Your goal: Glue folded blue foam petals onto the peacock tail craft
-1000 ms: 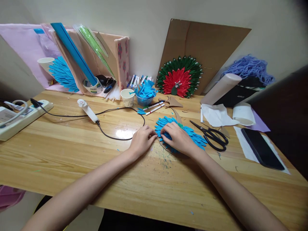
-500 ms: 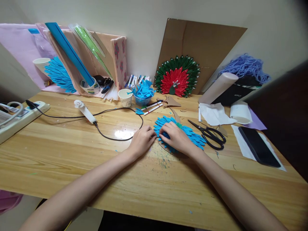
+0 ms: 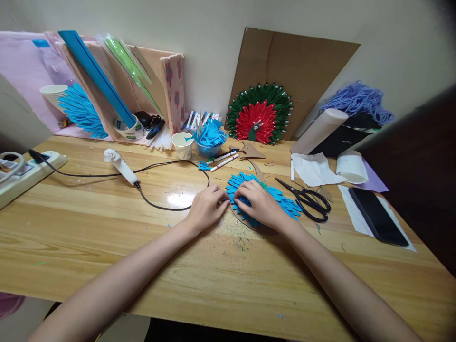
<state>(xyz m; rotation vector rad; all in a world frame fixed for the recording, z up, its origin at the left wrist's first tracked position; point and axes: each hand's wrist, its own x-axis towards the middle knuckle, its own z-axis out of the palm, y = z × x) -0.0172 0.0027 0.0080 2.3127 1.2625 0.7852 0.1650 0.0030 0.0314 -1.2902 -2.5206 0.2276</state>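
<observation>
A fan of layered blue petals [image 3: 285, 202] lies on cardboard on the wooden table, with a bit of green near its top. At its left edge my left hand [image 3: 210, 206] has thumb and fingers pinched together; whatever is between them is too small to make out. My right hand [image 3: 257, 202] rests over the left part of the blue fan, its fingers curled and pressed together at the edge, close to the left fingertips. What the right fingertips hold is hidden. Black scissors [image 3: 311, 202] lie just right of the fan.
A glue gun [image 3: 123, 168] with a looping cable lies left. Behind are a paper cup [image 3: 183, 146], a bowl of blue pieces [image 3: 210, 148], markers [image 3: 224, 161] and a red-green fan [image 3: 258, 118] against cardboard. A phone [image 3: 377, 216] lies right; a power strip [image 3: 30, 175] sits far left.
The whole view has shifted slightly, so things appear a little further left. My left hand has moved slightly away from the blue fan's edge; my right hand stays over it.
</observation>
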